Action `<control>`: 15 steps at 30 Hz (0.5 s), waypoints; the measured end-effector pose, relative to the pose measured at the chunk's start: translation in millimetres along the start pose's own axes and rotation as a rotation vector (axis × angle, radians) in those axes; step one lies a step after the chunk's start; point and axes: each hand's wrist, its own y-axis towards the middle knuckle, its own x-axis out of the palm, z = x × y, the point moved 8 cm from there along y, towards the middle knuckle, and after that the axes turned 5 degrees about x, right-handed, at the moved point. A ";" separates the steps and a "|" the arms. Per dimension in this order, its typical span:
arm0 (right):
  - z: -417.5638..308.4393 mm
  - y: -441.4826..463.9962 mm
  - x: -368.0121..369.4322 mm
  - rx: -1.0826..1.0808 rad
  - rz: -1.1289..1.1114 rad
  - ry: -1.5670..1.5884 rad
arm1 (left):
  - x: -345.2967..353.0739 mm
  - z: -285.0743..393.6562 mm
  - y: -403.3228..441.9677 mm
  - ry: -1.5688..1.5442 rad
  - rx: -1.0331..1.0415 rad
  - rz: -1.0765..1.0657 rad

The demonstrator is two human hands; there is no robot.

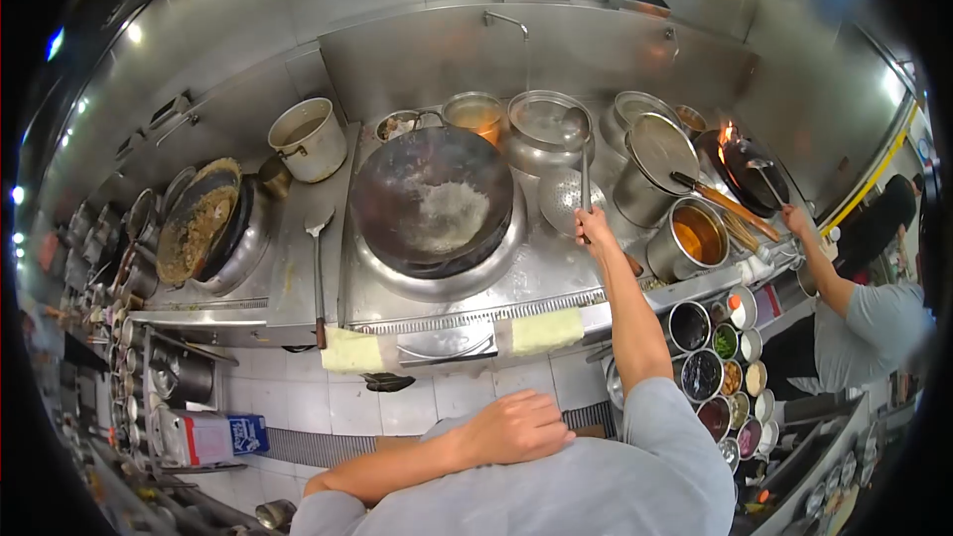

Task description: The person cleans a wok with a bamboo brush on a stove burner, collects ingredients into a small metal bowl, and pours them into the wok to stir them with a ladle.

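My right hand (594, 228) is closed round the handle of a metal ladle (577, 126). The ladle's bowl hangs over a round steel pot (549, 117) below the tap. Just left of the hand, a perforated strainer (568, 201) lies on the steel counter. A large dark wok (432, 201) stands on the burner in the middle, with pale residue or foam on its bottom. My left hand (516, 426) rests in front of my body, its fingers curled; whether it holds anything is hidden.
A spatula (319, 273) lies left of the wok. Yellow cloths (546, 332) hang on the counter's front edge. At the right, a co-worker (869, 323) works at another wok (743, 171) with flames. Ingredient containers (702, 374) stand below the counter.
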 end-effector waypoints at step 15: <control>200.3 -64.4 -133.6 -0.017 0.423 -0.702 | 40.4 -69.5 14.7 0.084 -0.328 -0.080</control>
